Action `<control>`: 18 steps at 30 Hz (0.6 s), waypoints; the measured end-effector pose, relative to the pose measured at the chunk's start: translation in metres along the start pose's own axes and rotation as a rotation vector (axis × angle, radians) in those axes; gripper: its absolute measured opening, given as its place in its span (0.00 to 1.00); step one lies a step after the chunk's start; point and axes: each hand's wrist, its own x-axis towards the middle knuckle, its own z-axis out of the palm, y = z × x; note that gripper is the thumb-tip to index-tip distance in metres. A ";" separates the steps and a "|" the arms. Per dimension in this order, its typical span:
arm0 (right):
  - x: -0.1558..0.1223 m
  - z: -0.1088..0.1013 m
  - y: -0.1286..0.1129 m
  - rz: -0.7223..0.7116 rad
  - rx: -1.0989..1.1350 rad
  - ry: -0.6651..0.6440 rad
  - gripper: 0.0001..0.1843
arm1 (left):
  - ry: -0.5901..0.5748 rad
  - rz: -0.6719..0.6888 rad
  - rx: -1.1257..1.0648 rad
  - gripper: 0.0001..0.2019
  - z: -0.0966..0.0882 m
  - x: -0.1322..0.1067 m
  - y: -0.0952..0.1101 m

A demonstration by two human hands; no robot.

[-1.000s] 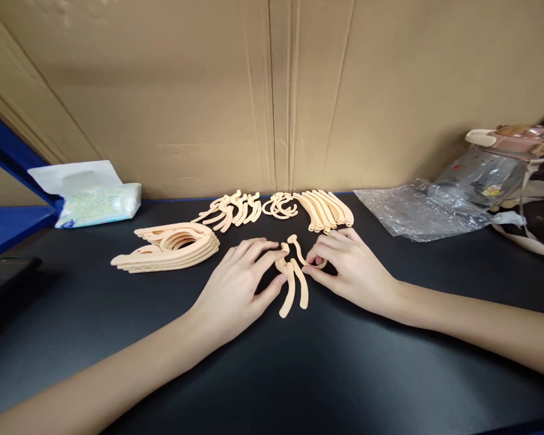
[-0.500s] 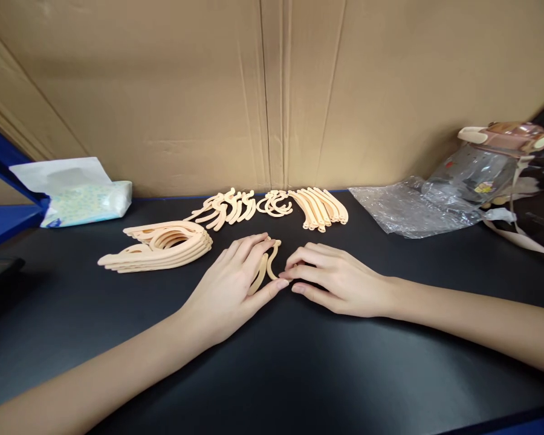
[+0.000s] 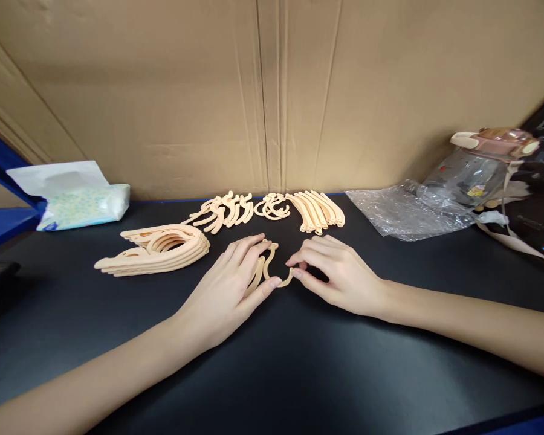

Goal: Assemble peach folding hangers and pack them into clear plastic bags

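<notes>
Under the curled fingers of my left hand (image 3: 224, 281) lies a beige plastic folding-hanger assembly, pressed to the black table. One of its curved arm pieces (image 3: 255, 277) shows between the thumb and fingers; the rest is hidden by the hand. A thin S-shaped hanger hook (image 3: 267, 267) runs beside it, with my left thumb at its lower bend. My right hand (image 3: 340, 269) is closed, thumb and index finger pinching the hook's free end. To the left of my left hand is a stack of folded beige hangers (image 3: 163, 266).
Along the back lie short curved pieces (image 3: 217, 214), several loose hooks (image 3: 274, 206) and a row of long arm pieces (image 3: 316, 211). A tissue pack (image 3: 84, 205) stands at the left. A clear plastic bag (image 3: 390, 211) and a bottle (image 3: 471, 172) are at the right. Cardboard (image 3: 163, 90) walls the back.
My right hand's thumb and index finger have closed on the hook's free end, which now shows curving upward. My left hand keeps its hold. The whole view has shifted slightly.
</notes>
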 end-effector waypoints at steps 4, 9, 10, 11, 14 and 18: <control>0.010 -0.015 0.013 0.124 -0.026 0.083 0.09 | -0.001 0.009 -0.010 0.25 0.000 0.000 -0.001; 0.029 -0.048 0.062 0.338 -0.304 0.103 0.13 | -0.014 0.006 -0.017 0.23 -0.001 0.000 0.000; 0.030 -0.052 0.073 0.350 -0.376 0.059 0.15 | -0.014 0.003 -0.021 0.23 -0.001 0.000 0.000; 0.030 -0.055 0.083 0.351 -0.402 0.037 0.15 | -0.013 0.000 -0.025 0.23 -0.001 0.000 0.000; 0.027 -0.056 0.105 0.350 -0.449 -0.021 0.16 | -0.011 -0.004 -0.025 0.23 -0.001 0.000 0.000; 0.021 -0.049 0.115 0.319 -0.469 -0.114 0.22 | -0.016 -0.005 -0.014 0.24 -0.001 0.001 0.000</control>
